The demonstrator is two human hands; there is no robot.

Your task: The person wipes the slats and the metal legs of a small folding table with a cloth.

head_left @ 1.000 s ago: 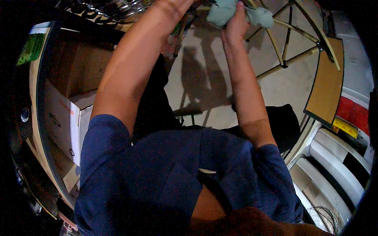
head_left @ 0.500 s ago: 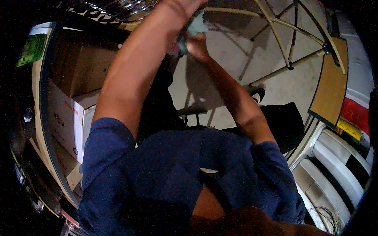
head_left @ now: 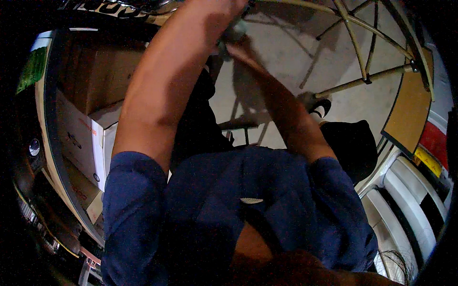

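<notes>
Both my arms reach up to the top edge of the head view. My right hand [head_left: 244,49] is closed around a small pale teal cloth [head_left: 234,30], which is mostly hidden by the fingers and blurred. My left hand [head_left: 223,6] sits just above the cloth and is cut off by the top edge, so its fingers do not show. The two hands are close together, almost touching. My dark blue shirt [head_left: 238,209] fills the lower middle.
Brown cardboard boxes [head_left: 95,81] and a white box [head_left: 102,152] stand on the left. A frame of thin yellowish rods [head_left: 358,45] crosses the concrete floor at upper right, beside a tan board [head_left: 410,114]. A white slatted seat [head_left: 410,205] is at lower right.
My right hand has carried the cloth leftward and in toward my left hand. The cloth, open and plainly visible a second ago, is now bunched and nearly hidden.
</notes>
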